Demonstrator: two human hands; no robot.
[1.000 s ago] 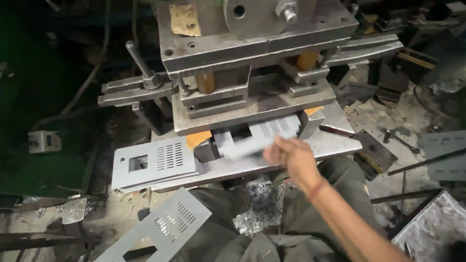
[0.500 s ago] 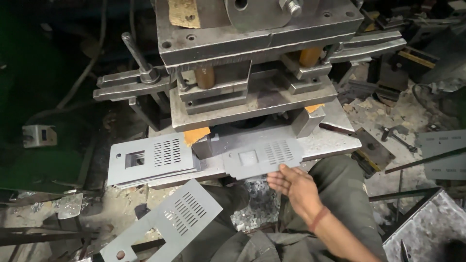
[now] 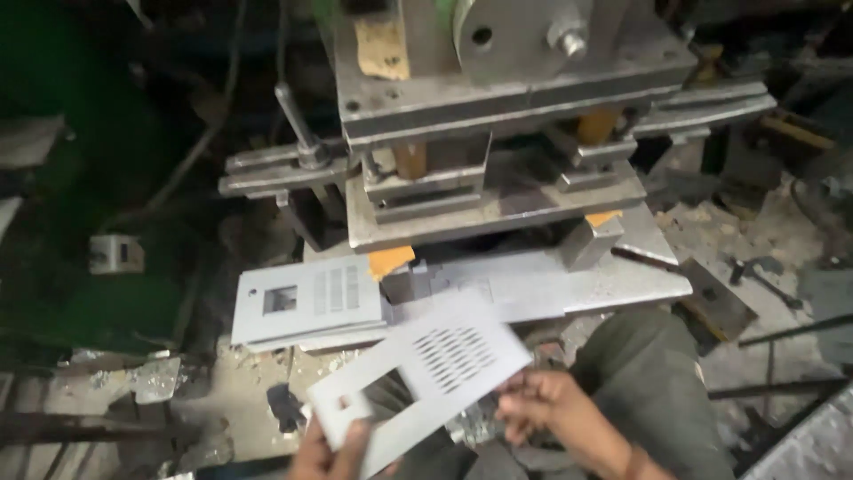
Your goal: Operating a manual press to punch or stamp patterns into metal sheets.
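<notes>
Two bare hands are holding one thin grey sheet-metal plate (image 3: 418, 378) in the air, low in the view and just in front of a heavy steel press (image 3: 498, 116). The left hand (image 3: 333, 453) is pinching the plate's lower corner, its fingers closed on the edge near a small square cut-out. The right hand (image 3: 542, 409) is curling narrowly under the opposite long edge, touching it from below; how firmly it is gripping cannot be told, because the plate is blurred. Holding the piece by its edges is probably keeping the fingers away from the punched openings.

Its long axis is running diagonally, from the lower left near the left hand up toward the upper right, with the far end pointing at the press bed (image 3: 569, 284). A block of slanted slots is sitting toward that upper end, and a larger rectangular opening lies nearer the middle. The face is tilting up toward the camera.

Beside it, to the left, a stack of matching plates (image 3: 306, 307) is lying flat on the bed's edge, slots and square window facing up, seemingly kept within reach. Orange blocks (image 3: 391, 260) are showing under the press's upper tooling. Below the hands, the person's knee in dark green cloth (image 3: 640, 373) is sitting close to the bed. Metal scraps and dust (image 3: 160, 378) are littering the floor on the left.
</notes>
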